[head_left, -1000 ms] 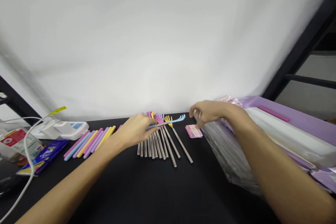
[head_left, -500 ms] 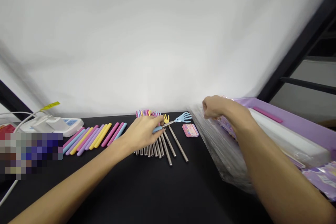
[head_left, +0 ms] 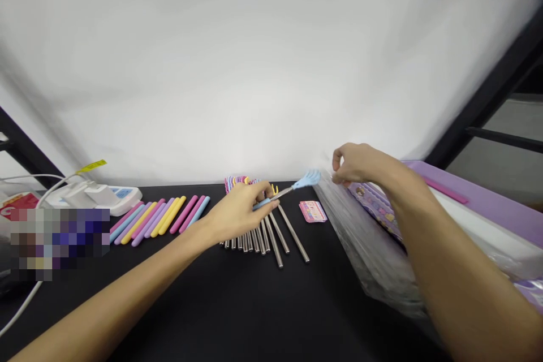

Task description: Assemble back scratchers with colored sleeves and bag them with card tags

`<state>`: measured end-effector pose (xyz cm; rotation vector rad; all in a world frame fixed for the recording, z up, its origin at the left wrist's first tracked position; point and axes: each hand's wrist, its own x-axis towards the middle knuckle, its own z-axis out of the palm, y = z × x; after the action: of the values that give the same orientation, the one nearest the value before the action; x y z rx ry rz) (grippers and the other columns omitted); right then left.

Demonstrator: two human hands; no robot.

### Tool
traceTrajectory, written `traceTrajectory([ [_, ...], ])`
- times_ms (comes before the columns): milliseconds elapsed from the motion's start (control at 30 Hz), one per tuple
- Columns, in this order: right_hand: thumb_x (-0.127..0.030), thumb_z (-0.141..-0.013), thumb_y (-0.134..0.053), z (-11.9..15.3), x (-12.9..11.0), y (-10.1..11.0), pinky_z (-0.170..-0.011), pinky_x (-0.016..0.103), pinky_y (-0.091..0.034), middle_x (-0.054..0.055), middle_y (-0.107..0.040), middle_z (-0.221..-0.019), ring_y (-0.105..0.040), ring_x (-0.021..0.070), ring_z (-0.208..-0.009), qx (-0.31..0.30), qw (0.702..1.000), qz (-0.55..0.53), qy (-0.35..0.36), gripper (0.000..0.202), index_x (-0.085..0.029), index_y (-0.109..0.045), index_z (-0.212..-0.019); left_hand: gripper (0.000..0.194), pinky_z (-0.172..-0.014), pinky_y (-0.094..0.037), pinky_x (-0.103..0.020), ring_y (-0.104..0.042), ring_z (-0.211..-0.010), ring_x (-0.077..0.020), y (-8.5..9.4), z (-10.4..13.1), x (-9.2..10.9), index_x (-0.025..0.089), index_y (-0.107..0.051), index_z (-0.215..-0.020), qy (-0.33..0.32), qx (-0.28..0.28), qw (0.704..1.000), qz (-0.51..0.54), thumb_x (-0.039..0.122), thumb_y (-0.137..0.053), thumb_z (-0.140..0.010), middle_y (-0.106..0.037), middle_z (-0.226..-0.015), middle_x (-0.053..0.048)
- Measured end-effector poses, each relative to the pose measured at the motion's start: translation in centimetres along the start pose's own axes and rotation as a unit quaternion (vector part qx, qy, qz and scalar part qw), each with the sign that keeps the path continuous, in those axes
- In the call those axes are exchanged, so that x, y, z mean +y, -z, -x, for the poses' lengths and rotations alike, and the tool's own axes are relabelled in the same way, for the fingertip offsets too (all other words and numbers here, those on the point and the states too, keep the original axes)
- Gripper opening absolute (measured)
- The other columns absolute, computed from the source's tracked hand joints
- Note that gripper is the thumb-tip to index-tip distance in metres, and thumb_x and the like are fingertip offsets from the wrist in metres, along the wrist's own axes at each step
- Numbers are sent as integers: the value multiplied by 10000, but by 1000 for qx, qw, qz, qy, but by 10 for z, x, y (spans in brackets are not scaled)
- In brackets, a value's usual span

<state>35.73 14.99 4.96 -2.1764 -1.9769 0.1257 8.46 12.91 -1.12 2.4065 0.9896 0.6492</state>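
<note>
My left hand (head_left: 244,209) is closed on a light blue back scratcher (head_left: 306,179), whose hand-shaped head points right and whose metal rod shows past my fingers. Beneath that hand several metal rods (head_left: 293,233) lie in a row, with coloured hand-shaped heads (head_left: 237,181) at their far ends. To the right, my right hand (head_left: 354,163) pinches the far edge of a clear plastic bag on a stack of such bags (head_left: 360,243); its fingertips are partly hidden. Between the hands lies a small stack of pink printed cards (head_left: 313,211).
Coloured handle tubes (head_left: 159,218) lie in a slanted row on the black table (head_left: 220,311). A white power strip (head_left: 123,199) with plugs and cables is at the left. A purple box (head_left: 492,189) with a white package stands at the right, beside purple printed packaging (head_left: 377,206).
My right hand has lifted slightly at the bags' far edge. The blue back scratcher's head has turned and tilted up in my left hand. The view has shifted a little.
</note>
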Motion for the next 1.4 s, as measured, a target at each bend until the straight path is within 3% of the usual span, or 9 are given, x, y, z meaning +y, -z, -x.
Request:
traceTrajectory([
  [133, -171, -622, -720, 5, -32, -5, -594, 312, -509, 40, -697, -642, -664, 209, -637, -17, 971, -238, 18, 150, -195, -626, -736, 272, -747, -523, -297, -649, -852, -158, 5, -1, 11, 166, -608, -986, 8, -45, 972, 231, 410, -492, -953, -667, -964, -61],
  [333, -212, -618, -801, 12, -67, -33, -676, 292, -565, 29, -702, -687, -687, 190, -714, -116, 838, -527, 85, 245, -187, -579, -718, 251, -917, -521, -340, -660, -954, -179, 7, -2, 10, 157, -700, -955, 20, -70, 950, 304, 386, -613, -898, -707, -989, -68],
  [567, -210, -696, -772, 17, -53, -27, -874, 328, -545, 82, -749, -961, -686, 211, -949, -314, 809, -473, 156, 285, -156, -688, -963, 277, -884, -556, -345, -710, -895, -195, 10, -4, -1, 109, -732, -921, 86, -15, 942, 325, 373, -685, -853, -752, -914, -117],
  [733, -365, -762, -760, 14, -56, -32, -797, 274, -523, 79, -716, -915, -638, 138, -810, -330, 781, -501, 171, 293, -117, -715, -911, 331, -805, -578, -334, -717, -840, -204, 7, -2, 3, 112, -721, -906, 92, -8, 940, 330, 429, -725, -809, -748, -870, -113],
  [833, -375, -798, -737, 8, -54, -34, -758, 253, -512, 51, -670, -815, -597, 122, -754, -276, 780, -539, 157, 260, -119, -691, -816, 459, -773, -580, -342, -713, -785, -187, 3, -3, 4, 106, -692, -931, 83, -11, 927, 365, 533, -527, -922, -734, -869, -115],
  [900, -396, -857, -675, 3, -47, -33, -756, 266, -523, 58, -661, -827, -610, 144, -793, -234, 778, -568, 131, 260, -140, -653, -811, 509, -718, -565, -331, -700, -735, -179, 2, -7, 3, 108, -681, -895, 81, 0, 949, 304, 535, -413, -967, -725, -842, -108],
  [1000, -437, -916, -576, -2, -31, -27, -732, 302, -543, 89, -682, -824, -646, 180, -779, -204, 793, -570, 70, 285, -170, -584, -817, 376, -734, -520, -320, -670, -730, -177, 0, -18, -1, 144, -692, -885, 54, 51, 993, 96, 438, -465, -949, -724, -820, -71],
  [1100, -457, -892, -605, -1, -17, -19, -689, 309, -543, 67, -671, -740, -644, 179, -697, -216, 832, -508, 55, 282, -188, -551, -830, 323, -858, -486, -361, -660, -864, -219, -7, -37, -7, 178, -667, -1113, 49, 64, 996, -23, 384, -526, -909, -739, -904, -63],
  [1400, -462, -908, -576, 8, -13, -5, -541, 247, -437, 43, -638, -664, -598, 150, -634, -182, 919, -350, -1, 292, -184, -553, -824, 520, -946, -436, -444, -564, -1101, -333, -48, -80, -13, 165, -615, -1240, 73, 33, 996, -25, 462, -634, -813, -731, -881, -80],
])
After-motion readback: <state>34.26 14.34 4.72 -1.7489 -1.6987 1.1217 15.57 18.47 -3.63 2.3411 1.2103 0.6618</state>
